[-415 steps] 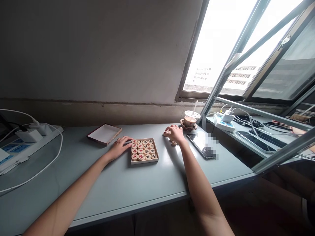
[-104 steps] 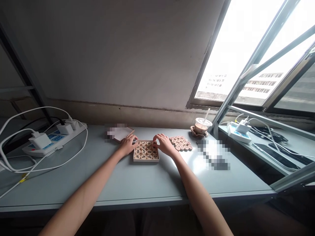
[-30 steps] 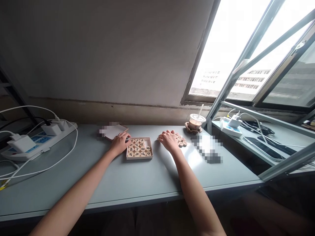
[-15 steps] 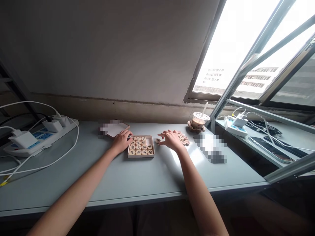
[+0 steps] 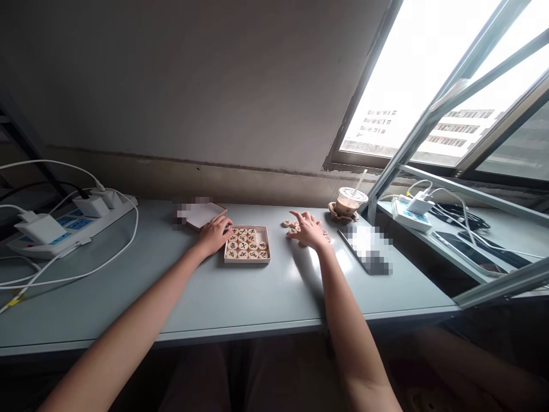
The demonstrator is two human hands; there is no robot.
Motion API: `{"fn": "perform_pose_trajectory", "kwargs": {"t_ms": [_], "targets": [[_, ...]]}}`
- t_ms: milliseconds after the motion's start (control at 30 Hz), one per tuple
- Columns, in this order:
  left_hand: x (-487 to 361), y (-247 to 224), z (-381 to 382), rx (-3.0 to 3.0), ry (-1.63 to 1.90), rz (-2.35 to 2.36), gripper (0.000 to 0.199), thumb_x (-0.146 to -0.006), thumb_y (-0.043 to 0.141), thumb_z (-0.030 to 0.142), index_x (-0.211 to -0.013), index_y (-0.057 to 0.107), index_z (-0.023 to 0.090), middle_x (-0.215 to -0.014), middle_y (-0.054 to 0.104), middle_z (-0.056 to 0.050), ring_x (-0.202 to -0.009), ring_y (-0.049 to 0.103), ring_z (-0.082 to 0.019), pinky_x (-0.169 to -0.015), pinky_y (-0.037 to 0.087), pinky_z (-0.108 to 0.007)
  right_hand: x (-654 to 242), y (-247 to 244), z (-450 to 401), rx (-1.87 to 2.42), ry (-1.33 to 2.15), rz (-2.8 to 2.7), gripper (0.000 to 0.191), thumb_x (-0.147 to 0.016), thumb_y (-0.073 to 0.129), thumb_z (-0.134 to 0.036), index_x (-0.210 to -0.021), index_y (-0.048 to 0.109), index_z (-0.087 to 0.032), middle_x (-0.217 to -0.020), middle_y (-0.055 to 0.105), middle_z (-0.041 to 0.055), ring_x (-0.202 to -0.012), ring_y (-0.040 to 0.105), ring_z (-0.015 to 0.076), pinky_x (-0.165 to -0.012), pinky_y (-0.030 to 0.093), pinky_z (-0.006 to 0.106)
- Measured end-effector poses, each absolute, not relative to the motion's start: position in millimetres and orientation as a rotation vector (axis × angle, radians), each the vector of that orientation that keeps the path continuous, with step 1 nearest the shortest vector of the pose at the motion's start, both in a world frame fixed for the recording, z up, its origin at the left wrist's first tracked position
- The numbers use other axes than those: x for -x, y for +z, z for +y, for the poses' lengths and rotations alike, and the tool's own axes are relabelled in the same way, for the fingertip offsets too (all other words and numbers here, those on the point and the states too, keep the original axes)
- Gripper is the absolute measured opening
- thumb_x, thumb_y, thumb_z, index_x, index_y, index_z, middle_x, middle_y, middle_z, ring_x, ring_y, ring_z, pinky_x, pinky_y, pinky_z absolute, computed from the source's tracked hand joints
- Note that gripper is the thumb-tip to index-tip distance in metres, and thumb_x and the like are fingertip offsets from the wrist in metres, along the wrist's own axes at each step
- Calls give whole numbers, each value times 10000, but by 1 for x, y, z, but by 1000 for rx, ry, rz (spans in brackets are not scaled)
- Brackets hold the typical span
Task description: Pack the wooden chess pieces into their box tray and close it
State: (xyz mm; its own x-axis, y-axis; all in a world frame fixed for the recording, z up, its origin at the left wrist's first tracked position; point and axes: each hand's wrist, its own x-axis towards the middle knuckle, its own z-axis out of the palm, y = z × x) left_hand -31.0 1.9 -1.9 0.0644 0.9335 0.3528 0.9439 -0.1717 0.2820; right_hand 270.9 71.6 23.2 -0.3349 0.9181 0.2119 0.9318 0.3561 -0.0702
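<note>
A shallow open box [image 5: 247, 261] holds several round wooden xiangqi pieces [image 5: 242, 246] with dark characters, set in rows. A bare gap shows at its back right. At the box's left side, my left hand [image 5: 215, 233] has its fingers closed around the edge; part of the grip is hidden. My right hand [image 5: 309, 230] is over a loose group of pieces right of the box, fingers spread, index finger raised. One loose piece [image 5: 286, 223] lies left of those fingers, and another piece [image 5: 293, 233] is by the thumb. The hand covers much of the group.
Behind my left hand lies the box lid [image 5: 206, 214]. A lidded drink cup [image 5: 350, 200] with a straw stands at the back right, near a partly blurred flat object [image 5: 358, 252]. Power strips with cables [image 5: 71, 232] occupy the far left; a metal frame [image 5: 397, 151] rises at right.
My right hand has moved right, away from the box, and its fingers have spread. The single piece beside its fingertips no longer lies near the box. My left hand stays at the box.
</note>
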Motion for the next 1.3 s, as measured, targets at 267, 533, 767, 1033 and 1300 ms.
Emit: {"fn": "perform_pose_trajectory", "kwargs": {"t_ms": [267,533,767,1033,1300], "targets": [[31,-1,0,2288,-708,-2007,221,-862,397,305,-975,562,211,-1128,581,-57,-1104,504,-234,-876,432,-338,-269,9,76,1529,-41,-2513,455,-848,462,-550,-1258,487,-353,-1390,371,50,-1259,299,297,-1005,162,617],[31,-1,0,2293,-728,-2010,231,-865,394,320,-980,564,214,-1129,577,-59,-1122,494,-239,-897,421,-343,-270,17,73,1531,39,-2470,453,-807,557,-505,-1230,523,-345,-1358,423,48,-1230,358,291,-1020,173,600],[32,0,0,2321,-757,-2007,245,-864,383,319,-982,566,207,-1109,576,-64,-1091,504,-242,-893,420,-359,-275,16,75,1537,31,-2451,488,-808,584,-423,-1277,491,-330,-1364,424,48,-1218,379,278,-1020,249,491],[30,0,-2,2314,-832,-1997,231,-858,390,300,-952,575,201,-1097,584,-73,-1082,513,-241,-883,429,-364,-243,45,43,1039,372,-2577,262,-820,581,-426,-1035,649,-294,-1034,598,22,-920,555,167,-786,407,280],[31,-1,-2,2292,-817,-2009,231,-854,392,294,-957,578,203,-1087,584,-71,-1070,517,-244,-875,429,-368,-211,41,20,1001,94,-2689,196,-804,624,-416,-930,701,-288,-979,620,32,-934,521,193,-789,340,309]]}}
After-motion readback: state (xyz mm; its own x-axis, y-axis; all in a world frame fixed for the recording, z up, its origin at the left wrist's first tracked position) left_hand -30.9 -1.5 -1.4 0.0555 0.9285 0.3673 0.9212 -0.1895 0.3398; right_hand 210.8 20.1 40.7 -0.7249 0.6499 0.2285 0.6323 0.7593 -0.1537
